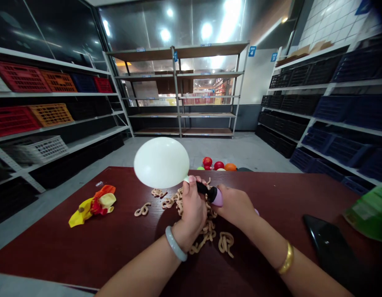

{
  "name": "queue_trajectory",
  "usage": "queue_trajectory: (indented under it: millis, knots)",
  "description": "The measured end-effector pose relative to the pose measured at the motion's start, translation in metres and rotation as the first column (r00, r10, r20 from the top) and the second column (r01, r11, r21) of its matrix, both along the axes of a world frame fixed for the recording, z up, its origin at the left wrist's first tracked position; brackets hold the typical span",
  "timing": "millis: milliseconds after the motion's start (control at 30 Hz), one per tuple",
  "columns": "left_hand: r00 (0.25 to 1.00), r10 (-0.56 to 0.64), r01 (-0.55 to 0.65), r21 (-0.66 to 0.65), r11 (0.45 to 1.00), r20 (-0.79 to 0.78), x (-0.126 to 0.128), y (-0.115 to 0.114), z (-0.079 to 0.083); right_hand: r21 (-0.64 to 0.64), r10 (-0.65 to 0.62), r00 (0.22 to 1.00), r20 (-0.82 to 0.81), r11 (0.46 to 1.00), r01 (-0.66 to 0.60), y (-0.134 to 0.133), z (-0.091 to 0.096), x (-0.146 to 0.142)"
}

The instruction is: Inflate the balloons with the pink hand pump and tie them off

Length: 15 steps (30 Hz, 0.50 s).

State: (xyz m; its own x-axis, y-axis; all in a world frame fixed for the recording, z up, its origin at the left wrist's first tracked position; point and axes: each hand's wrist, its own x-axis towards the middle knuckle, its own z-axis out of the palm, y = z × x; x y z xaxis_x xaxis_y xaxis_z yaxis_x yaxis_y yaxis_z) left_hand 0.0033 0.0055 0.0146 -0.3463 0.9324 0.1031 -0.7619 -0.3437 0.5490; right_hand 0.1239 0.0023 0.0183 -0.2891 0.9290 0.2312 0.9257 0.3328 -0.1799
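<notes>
A white inflated balloon hangs out to the left over the far part of the dark red table. My left hand is closed round its neck, where it meets the black nozzle of a hand pump. My right hand grips the pump's pink body, covering most of it. Beneath both hands lies a heap of tan, looped rubbery strands, partly hidden by my left hand. To the left, several uninflated balloons in yellow, red, orange and cream lie bunched together.
On the right of the table lies a black phone, with a green translucent container beyond it. Several inflated balloons rest past the far edge. Shelves of crates line the left side; more racks stand behind.
</notes>
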Motion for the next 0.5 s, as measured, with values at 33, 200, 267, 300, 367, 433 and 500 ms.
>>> queue_trajectory:
  millis: [33, 200, 267, 300, 367, 433, 500]
  knots:
    - [1.0, -0.002, 0.002, 0.007, 1.0, -0.007, 0.001, -0.002, 0.002, 0.002, -0.002, 1.0, -0.008, 1.0, 0.002, -0.001, 0.0, -0.001]
    - [1.0, 0.002, -0.001, 0.039, 0.999, -0.019, -0.019, 0.007, 0.012, -0.007, -0.006, 1.0, -0.023, 1.0, 0.006, 0.003, -0.001, 0.0]
    - [0.999, 0.043, -0.041, 0.05, 0.998, -0.024, -0.039, 0.016, 0.016, -0.01, -0.006, 1.0, -0.003, 1.0, 0.006, 0.008, -0.002, 0.004]
    - [0.998, 0.063, -0.062, 0.05, 0.997, -0.027, -0.05, 0.022, 0.017, -0.011, -0.005, 1.0, 0.011, 1.0, 0.005, 0.011, -0.003, 0.007]
    - [0.995, 0.1, -0.099, 0.057, 0.993, -0.005, -0.073, 0.032, 0.02, -0.008, 0.007, 0.999, 0.032, 1.0, -0.007, 0.016, -0.004, 0.014]
    - [0.99, 0.143, -0.144, 0.051, 0.988, 0.02, -0.09, 0.039, 0.021, 0.007, 0.021, 0.999, 0.046, 1.0, -0.021, 0.019, -0.006, 0.019]
    - [0.984, 0.173, -0.175, 0.053, 0.983, 0.039, -0.097, 0.044, 0.02, 0.037, 0.029, 0.998, 0.058, 0.999, -0.031, 0.021, -0.009, 0.022]
